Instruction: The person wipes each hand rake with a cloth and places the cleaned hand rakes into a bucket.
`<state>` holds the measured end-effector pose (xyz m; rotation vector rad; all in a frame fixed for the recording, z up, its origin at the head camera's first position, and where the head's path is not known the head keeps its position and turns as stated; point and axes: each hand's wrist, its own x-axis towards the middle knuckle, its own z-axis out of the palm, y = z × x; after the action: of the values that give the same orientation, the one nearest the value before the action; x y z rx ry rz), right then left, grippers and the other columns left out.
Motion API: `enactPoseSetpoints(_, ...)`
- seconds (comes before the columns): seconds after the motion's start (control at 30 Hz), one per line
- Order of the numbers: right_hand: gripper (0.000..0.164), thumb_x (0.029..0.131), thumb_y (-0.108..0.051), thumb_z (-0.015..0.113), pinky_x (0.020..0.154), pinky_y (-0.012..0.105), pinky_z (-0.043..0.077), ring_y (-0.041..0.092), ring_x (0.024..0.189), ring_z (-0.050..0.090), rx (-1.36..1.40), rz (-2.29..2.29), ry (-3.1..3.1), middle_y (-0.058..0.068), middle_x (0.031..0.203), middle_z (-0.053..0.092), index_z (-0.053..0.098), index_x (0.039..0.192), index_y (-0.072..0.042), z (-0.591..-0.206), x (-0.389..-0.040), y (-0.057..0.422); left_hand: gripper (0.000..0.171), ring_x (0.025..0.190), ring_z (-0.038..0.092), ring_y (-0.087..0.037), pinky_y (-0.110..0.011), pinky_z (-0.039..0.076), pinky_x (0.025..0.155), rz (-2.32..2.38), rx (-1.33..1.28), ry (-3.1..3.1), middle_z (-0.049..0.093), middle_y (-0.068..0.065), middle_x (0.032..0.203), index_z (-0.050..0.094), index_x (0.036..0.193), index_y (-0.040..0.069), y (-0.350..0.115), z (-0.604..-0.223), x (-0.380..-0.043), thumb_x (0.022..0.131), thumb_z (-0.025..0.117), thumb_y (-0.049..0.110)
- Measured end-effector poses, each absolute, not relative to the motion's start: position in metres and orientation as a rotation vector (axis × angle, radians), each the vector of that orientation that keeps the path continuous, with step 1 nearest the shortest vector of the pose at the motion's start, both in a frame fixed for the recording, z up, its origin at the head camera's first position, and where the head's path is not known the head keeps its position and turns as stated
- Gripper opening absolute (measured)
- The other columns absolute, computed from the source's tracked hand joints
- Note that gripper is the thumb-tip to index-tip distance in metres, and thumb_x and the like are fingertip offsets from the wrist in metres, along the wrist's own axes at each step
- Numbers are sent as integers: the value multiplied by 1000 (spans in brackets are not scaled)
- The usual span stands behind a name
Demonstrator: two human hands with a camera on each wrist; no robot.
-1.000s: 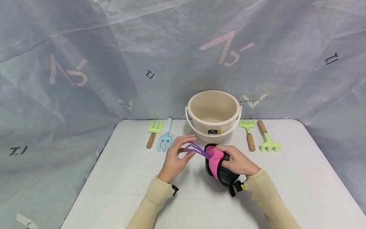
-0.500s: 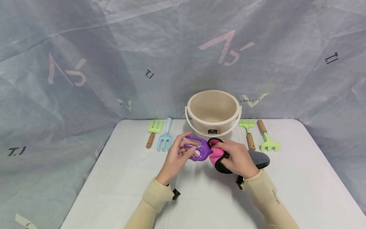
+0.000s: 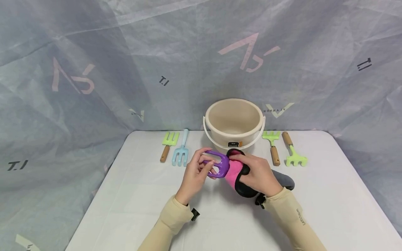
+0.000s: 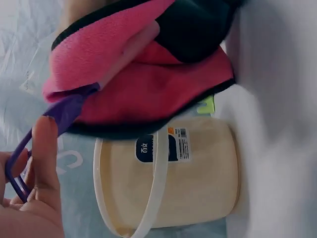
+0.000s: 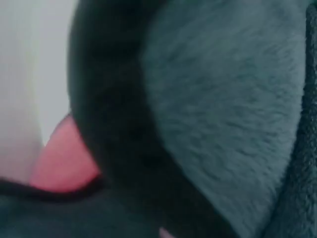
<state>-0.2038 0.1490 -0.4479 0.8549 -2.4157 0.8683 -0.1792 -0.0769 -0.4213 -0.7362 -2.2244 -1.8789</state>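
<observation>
My left hand (image 3: 195, 174) pinches the tines of a purple plastic hand fork (image 3: 222, 165) between thumb and fingers. The fork's lower end disappears into the opening of a soft black-and-grey fabric piece (image 3: 246, 190) lined in pink fleece, so its handle is hidden. My right hand (image 3: 260, 173) grips this fabric at the opening, thumb on one side. Whether it is a slipper, mitt or pouch I cannot tell. From the left wrist, the pink lining (image 4: 124, 99) folds around the purple fork (image 4: 68, 113). Grey fuzzy fabric (image 5: 223, 99) fills much of the right wrist view.
A beige bucket (image 3: 233, 137) with a white handle stands behind my hands. To its left lie a green fork (image 3: 169, 143) and a light blue fork (image 3: 180, 153). Two green rakes, one upright (image 3: 273, 150) and one reversed (image 3: 292, 151), lie at right on the white table (image 3: 132, 209).
Over the last second the purple fork has turned from edge-on to showing its flat face. The fabric piece has swung round, its grey end now out past the right wrist.
</observation>
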Motion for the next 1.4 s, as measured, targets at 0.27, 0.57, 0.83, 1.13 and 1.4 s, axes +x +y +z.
enactPoseSetpoints(0.27, 41, 67, -5, 85, 80, 35, 58, 14, 93, 66, 854, 1227, -2298, 8, 103, 74, 72, 106, -11, -454, -198, 140, 39, 69, 67, -25, -32, 61, 58, -1632, -936, -2232, 70, -22, 93, 44, 132, -7, -67, -419, -166, 94, 56, -6)
enactPoseSetpoints(0.57, 33, 68, 12, 72, 69, 13, 52, 13, 75, 67, 764, 1398, -2236, 8, 85, 77, 77, 92, -9, -452, -200, 138, 45, 67, 64, -18, -27, 60, 55, -1650, -968, -2217, 66, -18, 104, 46, 138, 2, -73, -432, -177, 95, 59, 0)
enactPoseSetpoints(0.83, 23, 74, 10, 68, 63, 11, 45, 9, 69, 62, 335, 1343, -2098, 9, 76, 75, 75, 85, -9, -450, -198, 132, 67, 87, 65, -18, -33, 61, 78, -2075, -723, -2130, 48, -23, 132, 25, 148, 6, -65, -458, -189, 92, 61, -3)
enactPoseSetpoints(1.13, 28, 77, 17, 63, 79, 7, 46, 5, 88, 64, 200, 1446, -1994, 21, 91, 75, 72, 98, 1, -438, -185, 113, 57, 90, 66, -16, -20, 54, 70, -2175, -757, -2161, 32, -15, 139, 28, 141, 12, -38, -479, -175, 94, 58, -2)
enactPoseSetpoints(1.4, 24, 82, 12, 64, 83, 11, 46, 5, 95, 61, 222, 1630, -2013, 19, 98, 73, 69, 104, 4, -429, -182, 116, 74, 92, 59, -9, -30, 54, 87, -1893, -733, -2187, 39, -20, 139, 22, 147, 6, -21, -484, -154, 88, 65, -3)
